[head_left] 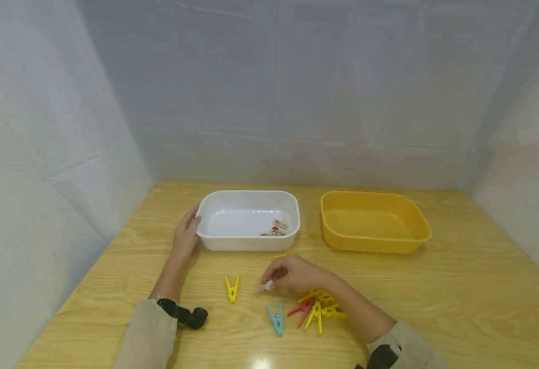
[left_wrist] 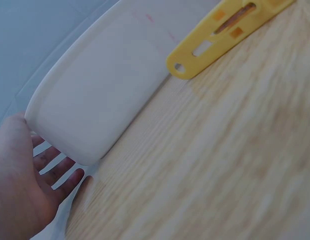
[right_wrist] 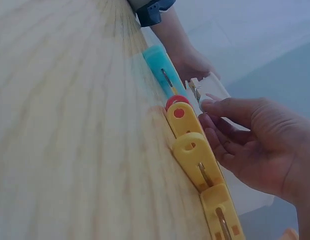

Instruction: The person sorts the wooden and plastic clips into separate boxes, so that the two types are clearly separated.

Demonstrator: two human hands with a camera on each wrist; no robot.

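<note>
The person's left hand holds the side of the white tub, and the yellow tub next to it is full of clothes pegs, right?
Not quite. The left hand does hold the white tub, but the head view shows the yellow tub with no pegs inside.

Two tubs stand side by side on the bench [head_left: 458, 287], one tub [head_left: 249, 220] left of the other tub [head_left: 373, 221]; clothespins [head_left: 313, 310] lie before them
</note>
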